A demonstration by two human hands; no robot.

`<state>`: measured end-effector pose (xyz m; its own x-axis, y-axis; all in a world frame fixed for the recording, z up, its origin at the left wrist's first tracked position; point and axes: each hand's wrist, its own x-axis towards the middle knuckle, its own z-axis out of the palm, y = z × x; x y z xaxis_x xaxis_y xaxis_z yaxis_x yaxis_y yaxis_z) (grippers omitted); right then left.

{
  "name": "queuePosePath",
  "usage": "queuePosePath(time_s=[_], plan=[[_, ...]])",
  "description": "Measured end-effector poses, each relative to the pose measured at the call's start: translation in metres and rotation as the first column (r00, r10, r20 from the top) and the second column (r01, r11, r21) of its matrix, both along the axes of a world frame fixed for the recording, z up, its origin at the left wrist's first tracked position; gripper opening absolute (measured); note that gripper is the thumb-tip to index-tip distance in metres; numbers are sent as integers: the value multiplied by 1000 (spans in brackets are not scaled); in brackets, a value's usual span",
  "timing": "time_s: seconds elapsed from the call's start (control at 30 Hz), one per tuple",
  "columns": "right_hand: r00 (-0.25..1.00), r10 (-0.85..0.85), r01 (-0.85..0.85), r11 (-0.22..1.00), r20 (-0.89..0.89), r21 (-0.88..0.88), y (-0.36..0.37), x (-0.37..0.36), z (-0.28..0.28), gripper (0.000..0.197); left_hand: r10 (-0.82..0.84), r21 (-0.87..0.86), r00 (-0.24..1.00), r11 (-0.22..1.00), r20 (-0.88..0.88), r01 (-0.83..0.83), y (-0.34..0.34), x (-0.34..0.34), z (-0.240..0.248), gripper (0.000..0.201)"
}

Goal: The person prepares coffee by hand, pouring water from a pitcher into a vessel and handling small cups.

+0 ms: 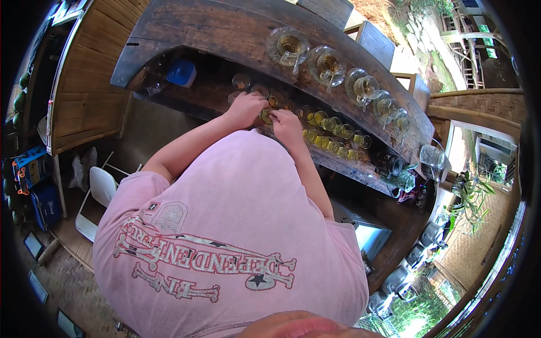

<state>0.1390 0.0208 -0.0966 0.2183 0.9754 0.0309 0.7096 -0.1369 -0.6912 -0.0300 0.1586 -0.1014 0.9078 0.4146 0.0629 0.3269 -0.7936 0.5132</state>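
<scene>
In front of my chest, both hands reach onto the lower shelf of a dark wooden counter. Between them sits a small glass (pixel 266 116) with something yellow-green in it. My right hand (pixel 287 128) pinches at its right side with bent fingers. Just to the left and a bit farther off, my left hand (pixel 248 108) has its fingers curled together over the glasses; whatever they grip is hidden. Beyond the fingertips stand several small glasses, among them a clear glass (pixel 241 81). To the right, rows of small glasses with yellow-green contents (pixel 332 125) line the shelf.
Glass cups on saucers (pixel 329 66) run along the raised counter top (pixel 214 28). A blue container (pixel 181 73) stands on the shelf at left. Farther right are a glass jar (pixel 433 156) and a greenish glass vessel (pixel 403 180). A white folding chair (pixel 103 186) stands at left.
</scene>
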Motion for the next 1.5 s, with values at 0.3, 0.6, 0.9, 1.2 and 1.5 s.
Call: queuePosePath(time_s=[0.3, 0.6, 0.9, 1.2, 1.5], plan=[[999, 5, -6, 1000, -45, -26, 1, 1, 3, 17, -2, -34, 1000, 999, -9, 2, 1, 0, 0, 47], [998, -21, 21, 1000, -62, -9, 2, 0, 1, 17, -19, -28, 997, 999, -81, 16, 2, 0, -1, 50], [994, -11, 15, 999, -106, 35, 3, 3, -3, 16, -35, -37, 997, 999, -73, 32, 3, 0, -2, 50], [997, -1, 4, 999, -74, 44, 6, 2, 1, 16, -35, -51, 998, 998, -59, 32, 4, 1, -4, 48], [997, 2, 1, 999, -83, 39, 7, 2, 1, 15, -52, -50, 997, 998, -50, 49, 5, 1, 0, 48]])
